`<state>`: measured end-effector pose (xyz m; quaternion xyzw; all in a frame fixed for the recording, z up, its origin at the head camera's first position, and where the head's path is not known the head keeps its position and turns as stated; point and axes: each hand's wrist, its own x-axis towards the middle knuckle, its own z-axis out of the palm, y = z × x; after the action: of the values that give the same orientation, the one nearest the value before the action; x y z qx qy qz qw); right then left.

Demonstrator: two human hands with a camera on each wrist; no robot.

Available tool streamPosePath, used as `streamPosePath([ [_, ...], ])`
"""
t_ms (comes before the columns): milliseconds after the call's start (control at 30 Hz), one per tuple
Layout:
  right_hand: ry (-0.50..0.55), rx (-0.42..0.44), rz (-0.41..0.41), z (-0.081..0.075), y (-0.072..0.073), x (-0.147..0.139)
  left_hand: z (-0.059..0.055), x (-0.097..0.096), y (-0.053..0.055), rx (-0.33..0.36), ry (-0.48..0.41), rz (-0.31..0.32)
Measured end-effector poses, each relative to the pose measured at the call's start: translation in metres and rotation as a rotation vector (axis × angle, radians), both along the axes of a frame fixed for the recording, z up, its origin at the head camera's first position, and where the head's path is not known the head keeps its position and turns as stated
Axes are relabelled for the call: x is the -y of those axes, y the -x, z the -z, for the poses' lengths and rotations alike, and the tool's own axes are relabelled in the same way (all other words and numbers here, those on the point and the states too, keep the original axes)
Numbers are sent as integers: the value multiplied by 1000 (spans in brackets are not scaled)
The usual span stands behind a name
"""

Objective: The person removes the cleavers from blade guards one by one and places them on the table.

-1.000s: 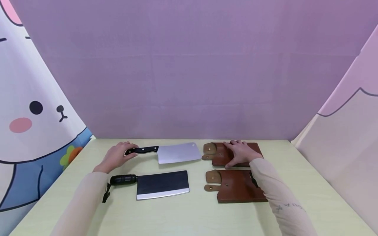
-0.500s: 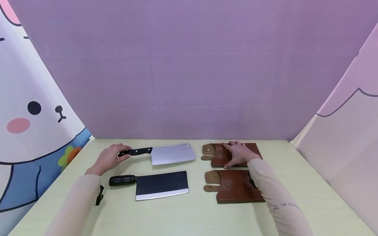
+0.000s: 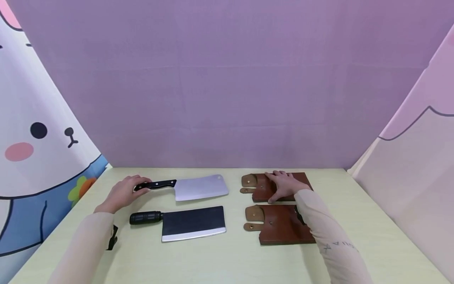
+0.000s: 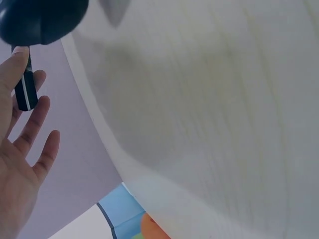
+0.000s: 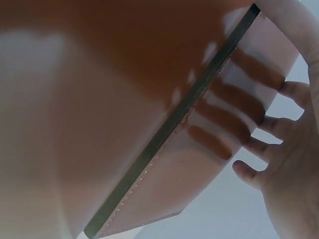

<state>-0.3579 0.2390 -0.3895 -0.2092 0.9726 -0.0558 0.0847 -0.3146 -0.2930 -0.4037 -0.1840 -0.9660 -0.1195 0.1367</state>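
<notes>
My left hand point(image 3: 124, 192) pinches the black riveted handle of a silver cleaver point(image 3: 201, 188); the blade points right. In the left wrist view, my left thumb lies on the handle point(image 4: 26, 92), with the other fingers spread behind or below. My right hand point(image 3: 286, 185) spans the back brown leather cleaver sheath point(image 3: 260, 193), thumb at its near edge and fingers toward its far edge. In the right wrist view, the right hand point(image 5: 289, 144) has its fingers reaching to the edge of the sheath.
A dark-bladed cleaver point(image 3: 193, 223) with a black ribbed handle lies in front of the silver one. A second brown leather sheath point(image 3: 283, 230) lies in front of the held sheath. A purple backdrop point(image 3: 227, 86) stands behind the pale table point(image 3: 220, 264).
My left hand has drawn the silver cleaver to the left, away from the back sheath. The right hand stays on that sheath. The dark cleaver and front sheath lie as before.
</notes>
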Motion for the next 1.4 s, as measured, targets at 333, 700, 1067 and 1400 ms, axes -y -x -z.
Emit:
streamPosePath([
  [333, -6, 40, 36, 0, 1, 3, 3, 6, 1, -9, 9, -8],
  [700, -7, 69, 32, 1, 3, 2, 5, 12, 1, 18, 44, -19],
  [1067, -26, 82, 29, 1, 5, 4, 10, 11, 4, 40, 84, -48],
  [1400, -8, 82, 25, -3, 2, 2, 12, 4, 2, 67, 69, -67],
])
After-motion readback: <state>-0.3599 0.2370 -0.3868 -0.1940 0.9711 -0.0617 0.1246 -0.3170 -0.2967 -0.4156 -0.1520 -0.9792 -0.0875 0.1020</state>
